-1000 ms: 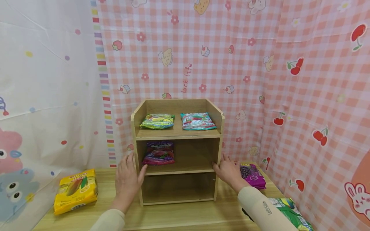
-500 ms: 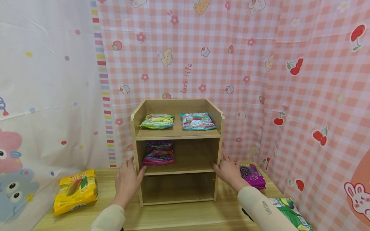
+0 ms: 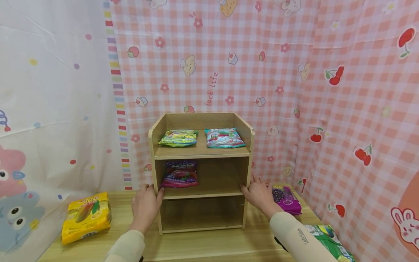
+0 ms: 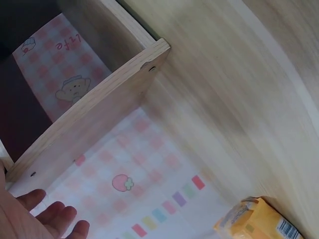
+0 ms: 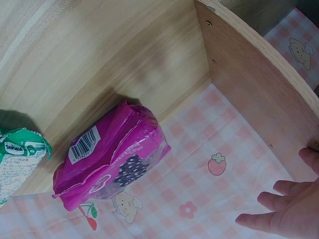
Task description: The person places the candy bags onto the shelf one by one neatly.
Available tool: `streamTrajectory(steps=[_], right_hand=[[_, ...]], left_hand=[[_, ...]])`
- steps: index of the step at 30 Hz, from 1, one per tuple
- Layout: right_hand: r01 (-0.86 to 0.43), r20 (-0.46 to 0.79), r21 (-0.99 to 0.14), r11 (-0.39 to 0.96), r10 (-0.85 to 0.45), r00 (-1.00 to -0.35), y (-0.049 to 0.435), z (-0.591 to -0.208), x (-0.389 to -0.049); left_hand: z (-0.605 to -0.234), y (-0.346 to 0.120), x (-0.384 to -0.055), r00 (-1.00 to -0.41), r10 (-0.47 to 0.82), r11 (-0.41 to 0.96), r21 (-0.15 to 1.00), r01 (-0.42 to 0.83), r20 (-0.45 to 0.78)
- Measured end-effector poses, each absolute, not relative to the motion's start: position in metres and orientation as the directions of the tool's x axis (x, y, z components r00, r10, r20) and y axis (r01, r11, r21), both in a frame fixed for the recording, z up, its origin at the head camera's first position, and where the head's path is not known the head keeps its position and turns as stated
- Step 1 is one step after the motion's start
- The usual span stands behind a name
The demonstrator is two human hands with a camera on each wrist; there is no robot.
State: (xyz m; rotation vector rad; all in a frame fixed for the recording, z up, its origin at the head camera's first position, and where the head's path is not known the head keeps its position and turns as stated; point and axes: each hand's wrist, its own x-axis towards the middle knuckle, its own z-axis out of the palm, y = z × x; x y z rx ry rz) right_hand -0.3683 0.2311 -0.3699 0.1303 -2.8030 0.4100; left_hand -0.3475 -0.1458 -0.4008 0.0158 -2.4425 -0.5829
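Fingers, left hand (image 3: pixel 144 208): we see them slightly bent and parted, beside the outer left side of the wooden shelf unit (image 3: pixel 203 154), with the thumb at the front edge near the middle board.
Fingers, right hand (image 3: pixel 260 196): relaxed and spread, beside the outer right side, the thumb likewise at the front edge; how firmly either thumb presses, we cannot really tell.
Shelf unit: we find it upright on the pale wood-grain table (image 3: pixel 196 249), between the two hands, its open front towards us.
Top board: a yellow-green packet (image 3: pixel 179 138) lies on the left and a turquoise-and-white packet (image 3: pixel 224 138) on the right, apart from each other.
Middle compartment: a dark purple packet (image 3: pixel 180 175) sits at the left end, near the left thumb.
Table, right: we see a magenta packet (image 5: pixel 114 157) with a dark berry picture just beyond the right hand, and a green packet (image 3: pixel 330 242) nearer us, partly behind the forearm.
Table, left: a yellow packet (image 3: pixel 86 218) with a mango picture lies well apart from the unit.
Sleeves: cream, the right sleeve (image 3: pixel 299 236) bearing small dark lettering.
Backdrop: pink checked cloth (image 3: pixel 209 47) behind and to the right, white dotted cloth (image 3: pixel 65 120) to the left.
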Motion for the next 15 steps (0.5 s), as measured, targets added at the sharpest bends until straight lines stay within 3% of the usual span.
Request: streamTrajectory(steps=[15], right_hand=[[-0.13,0.311,-0.276,0.952,-0.04,-0.95,0.2308,-0.3724,-0.3687]], left_hand=[[-0.4038,-0.1407,-0.3424,-0.801,-0.16,0.898,0.422,0.124,0.577]])
